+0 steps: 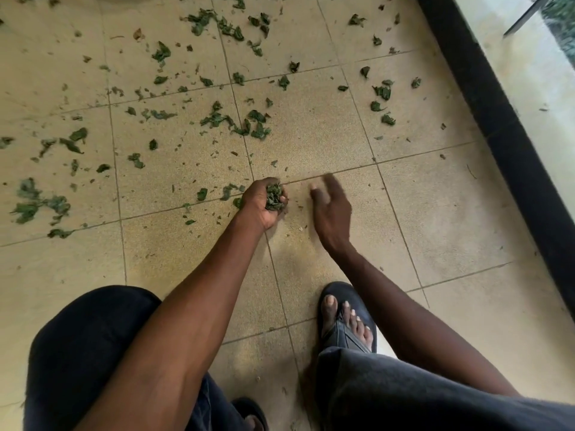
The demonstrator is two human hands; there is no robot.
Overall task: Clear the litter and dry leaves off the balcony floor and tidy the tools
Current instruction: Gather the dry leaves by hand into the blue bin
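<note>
Many green, curled leaves (217, 119) lie scattered over the beige tiled balcony floor (311, 135), mostly to the left and far side. My left hand (264, 203) is low over the floor at mid-frame, its fingers curled round a clump of leaves (274, 197). My right hand (331, 209) hovers just to the right of it, fingers loosely spread and blurred, holding nothing. A few loose leaves (202, 194) lie just left of my left hand.
A dark raised edge (497, 119) runs diagonally along the right side, with a pale ledge (535, 73) beyond it. My right foot in a dark sandal (345, 318) stands on the tiles near the bottom; my knees fill the lower corners.
</note>
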